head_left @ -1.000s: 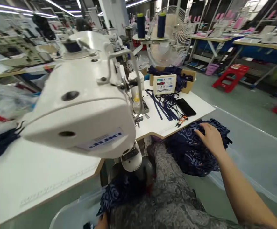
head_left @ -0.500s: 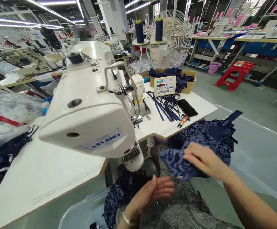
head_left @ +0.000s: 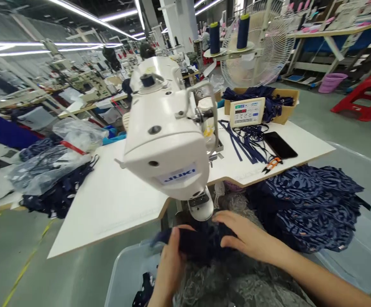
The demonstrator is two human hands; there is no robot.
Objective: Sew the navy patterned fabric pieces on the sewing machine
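Observation:
A dark navy fabric piece (head_left: 201,245), blurred in part, is stretched between my two hands below the front end of the white sewing machine (head_left: 169,140). My left hand (head_left: 172,262) grips its left part, thumb on top. Close to the machine's rounded lower arm (head_left: 201,207), my right hand (head_left: 249,238) has the fabric's right side between thumb and fingers. The fabric's far edge is hidden near that arm. To the right lies a large pile of navy patterned fabric pieces (head_left: 316,204).
On the white table (head_left: 118,196) are a control panel (head_left: 247,112), navy straps (head_left: 241,143), a phone (head_left: 280,145) and orange thread snips (head_left: 272,164). A cardboard box (head_left: 289,96) of navy straps stands behind. Clear bins (head_left: 118,273) sit below left and right.
My right hand has moved left from the pile, bringing a fabric piece toward the machine. My left hand, open before, now grips fabric. The view has turned left.

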